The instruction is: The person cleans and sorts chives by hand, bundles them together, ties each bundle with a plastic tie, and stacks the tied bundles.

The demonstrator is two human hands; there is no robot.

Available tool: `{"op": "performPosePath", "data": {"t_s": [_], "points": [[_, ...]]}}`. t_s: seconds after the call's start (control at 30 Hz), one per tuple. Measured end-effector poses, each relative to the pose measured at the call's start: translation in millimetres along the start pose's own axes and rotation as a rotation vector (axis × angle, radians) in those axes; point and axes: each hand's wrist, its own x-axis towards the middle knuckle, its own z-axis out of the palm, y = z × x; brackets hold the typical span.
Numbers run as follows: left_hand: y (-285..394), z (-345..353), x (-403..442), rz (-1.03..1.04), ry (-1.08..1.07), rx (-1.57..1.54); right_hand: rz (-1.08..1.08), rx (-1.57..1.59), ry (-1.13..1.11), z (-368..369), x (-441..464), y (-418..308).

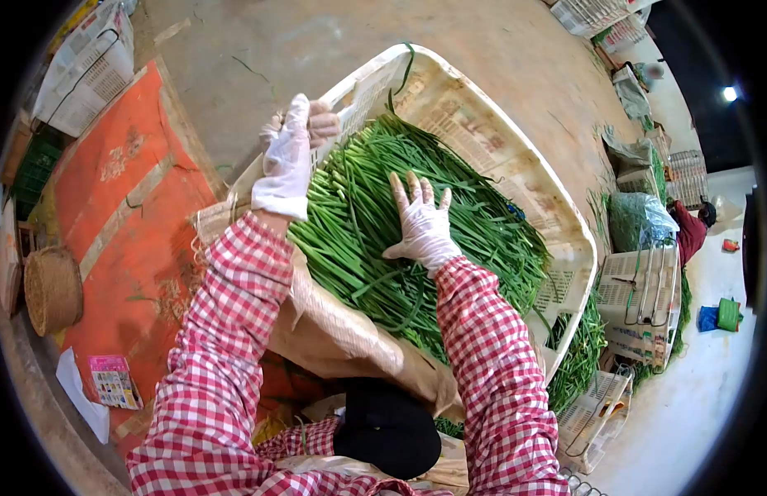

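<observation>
A large white plastic crate (528, 161), lined along its near side with brown paper (350, 335), holds a thick layer of long green chives (474, 236). My left hand (288, 157), in a thin white glove, is closed over the crate's left rim with the thumb pointing up. What lies beneath its fingers is partly hidden. In a matching glove, my right hand (422, 221) rests flat on top of the chives, its fingers spread and gripping nothing. Both forearms wear red-and-white checked sleeves.
An orange sheet (110, 215) covers the floor at left, near a round woven stool (52, 291) and a white crate (86, 70). More crates (640, 289) with greens line the right side. A person in dark red (689, 234) is there. A black rounded thing (387, 430) sits below me.
</observation>
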Motion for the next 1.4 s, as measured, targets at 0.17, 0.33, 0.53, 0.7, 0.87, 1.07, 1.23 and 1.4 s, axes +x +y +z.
{"op": "performPosePath", "data": {"t_s": [0.17,0.33,0.53,0.7,0.87,1.07,1.23,1.4], "points": [[0.1,-3.7,2.7,-0.055,-0.062,-0.053,0.099,0.019,-0.249,-2.7,52.3,45.8],[9.6,1.9,-3.1,-0.116,-0.041,-0.051,0.141,0.135,-0.286,5.4,66.7,53.1],[5.2,-2.9,-2.6,-0.113,-0.058,0.03,0.22,0.132,-0.094,31.2,13.5,22.1],[2.3,-4.9,-3.3,-0.072,-0.078,-0.013,0.245,0.394,0.22,59.5,-38.0,17.4],[0.1,-2.4,-1.9,-0.064,-0.05,-0.006,0.245,1.112,0.459,54.7,-52.5,57.0],[-40.7,29.3,-8.4,-0.121,-0.798,0.402,0.289,1.781,0.555,44.5,-85.6,85.6],[-82.5,104.1,-8.1,-0.457,-0.971,0.038,0.167,1.782,0.669,56.7,-85.6,82.1],[-90.8,148.3,-57.7,-0.528,-1.32,-0.125,0.261,1.777,0.706,66.4,-88.0,96.1]]}}
